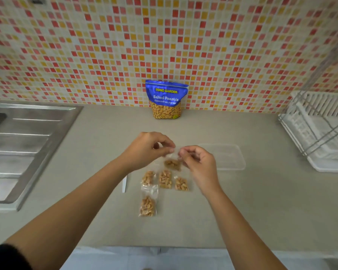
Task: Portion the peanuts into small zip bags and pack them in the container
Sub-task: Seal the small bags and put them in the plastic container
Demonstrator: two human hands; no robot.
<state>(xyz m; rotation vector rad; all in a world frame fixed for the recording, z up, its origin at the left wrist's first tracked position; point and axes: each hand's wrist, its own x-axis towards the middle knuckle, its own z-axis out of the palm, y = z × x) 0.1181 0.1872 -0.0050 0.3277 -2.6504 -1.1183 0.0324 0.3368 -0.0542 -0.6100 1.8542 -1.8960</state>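
Mosaic tiles in red, orange and cream cover the wall (105, 45) ahead of you, and a beige counter (242, 201) runs below it. A steel sink drainboard (23, 145) sits at your far left and a white dish rack (320, 133) at your far right.

From the head camera, the blue peanut pouch (166, 100) stands upright against the wall, well beyond your hands. Your left hand (146, 151) and right hand (199, 164) meet over the middle of the counter. Each pinches the top edge of one small zip bag (172, 164) between thumb and fingertips, with the other fingers curled. That bag hangs between your hands with peanuts gathered in its lower part; blur hides whether its strip is sealed.

Four filled bags lie flat on the counter nearer to you. Three form a row just below the held one: a left bag (147, 177), a middle bag (165, 179) and a right bag (181, 184). A nearest bag (148, 206) lies below the left one.

The clear container (230, 158) sits on the counter just right of your right hand. A thin white strip (124, 183) lies by your left forearm, left of the bags.
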